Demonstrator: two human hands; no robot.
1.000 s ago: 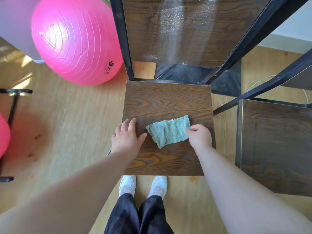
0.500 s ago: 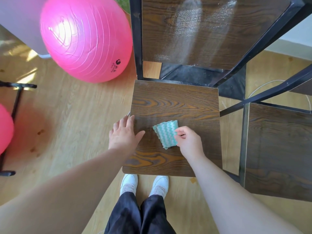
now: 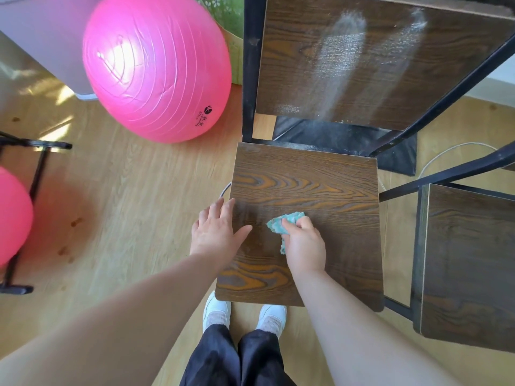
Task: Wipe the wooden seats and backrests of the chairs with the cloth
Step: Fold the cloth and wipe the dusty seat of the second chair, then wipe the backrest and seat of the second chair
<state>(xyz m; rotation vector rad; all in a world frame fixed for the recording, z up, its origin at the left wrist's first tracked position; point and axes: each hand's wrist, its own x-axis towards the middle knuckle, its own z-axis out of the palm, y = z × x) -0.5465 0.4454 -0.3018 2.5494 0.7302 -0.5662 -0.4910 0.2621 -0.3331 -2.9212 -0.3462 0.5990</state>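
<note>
A dark wooden chair seat [image 3: 312, 185] lies below me, its backrest [image 3: 376, 59] rising behind with pale streaks on it. My right hand [image 3: 305, 245] is closed over a bunched teal cloth [image 3: 284, 222] and presses it on the middle of the seat. Most of the cloth is hidden under the fingers. My left hand [image 3: 216, 231] rests flat with fingers spread on the seat's left edge. A second chair's wooden seat [image 3: 468, 263] stands at the right.
A large pink exercise ball [image 3: 156, 68] sits on the wood floor left of the chair, a second pink ball [image 3: 12, 215] at the far left by a black metal stand [image 3: 30, 190]. A white cable [image 3: 446, 154] lies on the floor behind.
The cloth has gone from spread flat to bunched up under my right hand, which slid left toward the seat's middle. My left hand stayed on the seat's left edge.
</note>
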